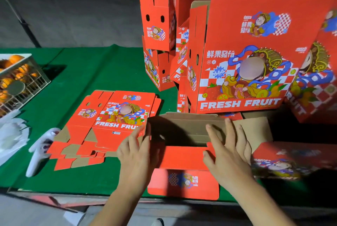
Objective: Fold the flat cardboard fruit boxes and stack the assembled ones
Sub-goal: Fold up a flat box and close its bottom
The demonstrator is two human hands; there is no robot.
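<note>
A half-formed red fruit box (pixel 184 158) stands open at the table's near edge, brown inside, one red flap hanging toward me. My left hand (pixel 135 151) lies with straight fingers against its left wall. Over the red inner flap and right wall rests my right hand (pixel 226 151), its fingers spread. A pile of flat red box blanks (pixel 109 121) lies to the left on the green cloth. Assembled red boxes (pixel 242 57) are stacked behind and to the right, more of them (pixel 156 25) further back.
The green table cloth (pixel 82 72) covers the table. A white wire crate of oranges (pixel 16 81) stands at the far left, with white plastic bags (pixel 11 134) and a white handle-shaped object (pixel 40 149) near it. Another red box (pixel 280 161) lies at the right.
</note>
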